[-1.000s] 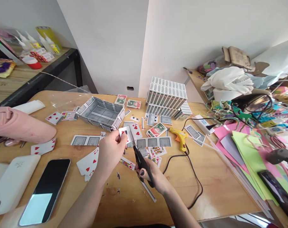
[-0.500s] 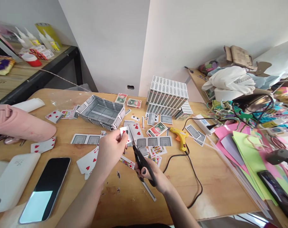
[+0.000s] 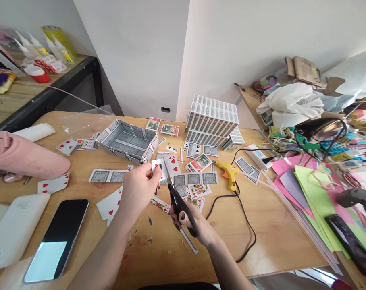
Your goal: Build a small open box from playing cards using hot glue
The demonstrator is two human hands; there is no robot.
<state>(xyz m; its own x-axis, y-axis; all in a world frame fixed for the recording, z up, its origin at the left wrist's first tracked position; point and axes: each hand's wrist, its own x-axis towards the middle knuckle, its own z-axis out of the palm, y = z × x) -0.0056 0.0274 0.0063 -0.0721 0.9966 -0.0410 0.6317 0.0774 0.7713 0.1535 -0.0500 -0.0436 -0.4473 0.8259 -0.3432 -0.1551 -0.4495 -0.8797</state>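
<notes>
Barely any shift: left hand is still pinching a playing card mid-frame; right hand is still gripping scissors, blades at the card's right edge. Probably mid-trim; can't tell cut depth. Card-covered tray is sitting upper left of them.

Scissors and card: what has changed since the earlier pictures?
Nothing clearly: the left hand still holds the card, the right hand the scissors, blades at the card's edge. Nothing was taken up or let go. The box and glue gun stayed put; only the view shifted slightly.
</notes>
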